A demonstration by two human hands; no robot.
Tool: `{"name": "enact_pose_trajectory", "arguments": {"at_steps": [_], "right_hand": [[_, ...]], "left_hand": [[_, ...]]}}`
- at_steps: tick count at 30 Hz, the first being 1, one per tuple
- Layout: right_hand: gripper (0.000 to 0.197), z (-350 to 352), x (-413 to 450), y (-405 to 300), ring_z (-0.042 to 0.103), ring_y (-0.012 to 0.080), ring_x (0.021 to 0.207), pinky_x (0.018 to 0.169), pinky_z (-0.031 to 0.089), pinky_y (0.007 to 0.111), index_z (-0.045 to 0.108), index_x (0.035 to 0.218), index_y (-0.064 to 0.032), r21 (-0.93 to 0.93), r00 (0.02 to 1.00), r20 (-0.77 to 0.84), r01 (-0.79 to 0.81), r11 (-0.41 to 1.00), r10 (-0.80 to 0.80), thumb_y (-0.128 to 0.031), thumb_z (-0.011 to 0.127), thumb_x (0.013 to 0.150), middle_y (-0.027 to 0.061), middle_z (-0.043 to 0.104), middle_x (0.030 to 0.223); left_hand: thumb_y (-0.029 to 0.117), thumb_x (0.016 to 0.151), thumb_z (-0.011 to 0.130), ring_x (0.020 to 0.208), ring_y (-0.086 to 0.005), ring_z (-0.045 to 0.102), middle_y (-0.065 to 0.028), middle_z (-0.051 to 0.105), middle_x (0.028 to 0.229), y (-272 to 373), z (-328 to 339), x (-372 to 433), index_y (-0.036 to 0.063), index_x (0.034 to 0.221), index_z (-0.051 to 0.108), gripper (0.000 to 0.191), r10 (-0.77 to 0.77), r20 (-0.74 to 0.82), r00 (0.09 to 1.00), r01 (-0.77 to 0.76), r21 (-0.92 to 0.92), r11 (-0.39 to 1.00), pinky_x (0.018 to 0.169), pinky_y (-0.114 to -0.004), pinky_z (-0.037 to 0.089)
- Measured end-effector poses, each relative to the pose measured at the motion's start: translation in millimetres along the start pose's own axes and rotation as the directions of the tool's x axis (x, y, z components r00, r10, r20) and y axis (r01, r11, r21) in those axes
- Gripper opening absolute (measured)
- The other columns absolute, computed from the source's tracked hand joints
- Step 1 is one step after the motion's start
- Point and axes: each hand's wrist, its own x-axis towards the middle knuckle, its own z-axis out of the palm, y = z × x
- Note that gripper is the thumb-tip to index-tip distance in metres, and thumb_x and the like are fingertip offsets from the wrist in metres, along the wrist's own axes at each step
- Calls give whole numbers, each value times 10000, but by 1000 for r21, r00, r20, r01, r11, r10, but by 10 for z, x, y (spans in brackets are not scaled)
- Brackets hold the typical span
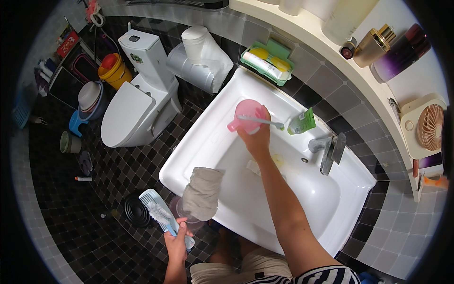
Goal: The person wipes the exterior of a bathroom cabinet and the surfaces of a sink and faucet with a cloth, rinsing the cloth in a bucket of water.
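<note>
My right hand (256, 136) grips a pink plastic cup (249, 110) over the back left of the white sink (234, 198). A toothbrush (260, 120) lies across the cup's mouth, its bristled head to the right. At the lower left, my left hand (177, 238) holds a light blue comb (149, 198) together with a white-bristled brush (158, 214). A folded grey cloth (204, 193) hangs over the sink's left front edge. Beside the metal faucet (328, 151), a green tube (302, 122) rests on the sink's back rim. A pale object (253, 167) lies in the basin, partly behind my right arm.
A green soap box (283, 76) holding a white tube and yellow items is behind the sink. The curved shelf (372, 85) above bears bottles and a small fan (431, 127). To the left are a toilet (127, 113), paper rolls (194, 46), a yellow bucket (116, 76) and basins (90, 96).
</note>
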Motion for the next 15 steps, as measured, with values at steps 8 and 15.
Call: {"name": "enact_pose_trajectory", "arguments": {"at_steps": [8, 15], "right_hand": [[838, -204, -1061, -596, 465, 343, 1210, 999, 408, 427, 390, 1353, -30, 64, 900, 435, -5, 998, -23, -209, 802, 646, 204, 451, 1317], [912, -59, -1327, -818, 459, 378, 1205, 1024, 362, 435, 347, 1386, -20, 95, 753, 654, 9, 995, -70, -254, 788, 623, 205, 476, 1297]], "left_hand": [[157, 939, 589, 635, -75, 553, -29, 613, 879, 246, 316, 235, -13, 1238, 571, 344, 21, 134, 991, -8, -98, 995, 563, -207, 437], [215, 939, 598, 605, -103, 558, -57, 632, 895, 212, 332, 296, -19, 1101, 600, 284, -17, 183, 983, 35, -98, 995, 549, -235, 447]]}}
